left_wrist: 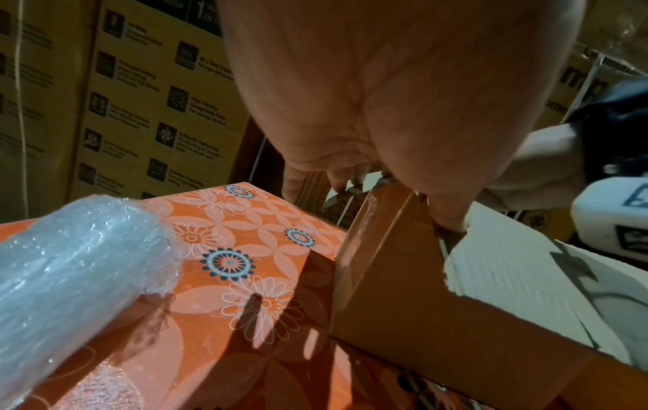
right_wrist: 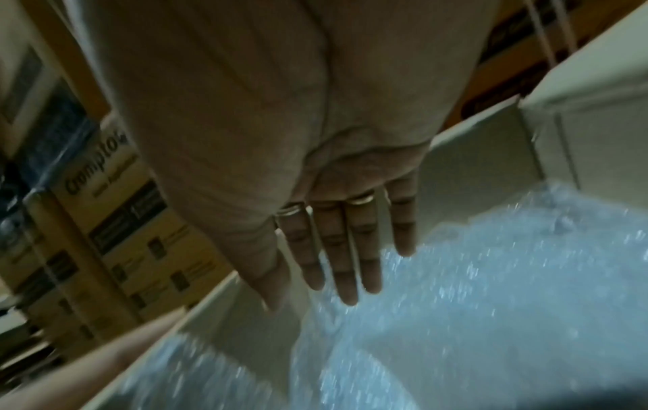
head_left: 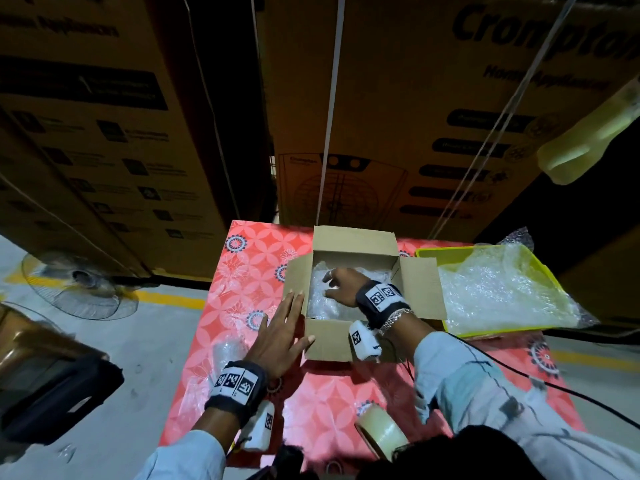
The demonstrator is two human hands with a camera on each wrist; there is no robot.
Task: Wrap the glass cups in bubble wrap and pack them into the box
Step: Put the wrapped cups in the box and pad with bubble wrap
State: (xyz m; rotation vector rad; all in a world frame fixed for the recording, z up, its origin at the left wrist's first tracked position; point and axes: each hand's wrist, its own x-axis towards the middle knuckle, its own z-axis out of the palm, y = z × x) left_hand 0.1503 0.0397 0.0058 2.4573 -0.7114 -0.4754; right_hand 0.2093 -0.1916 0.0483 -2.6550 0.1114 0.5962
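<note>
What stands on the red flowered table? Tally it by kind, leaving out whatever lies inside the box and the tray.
Open brown cardboard box: 1
Yellow plastic tray: 1
Roll of clear packing tape: 1
Bubble-wrapped bundle beside the box: 1
Total: 4

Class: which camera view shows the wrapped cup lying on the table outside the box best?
The left wrist view: the wrapped cup fills its lower left. The head view shows it partly behind the left hand; the right wrist view misses it.
</note>
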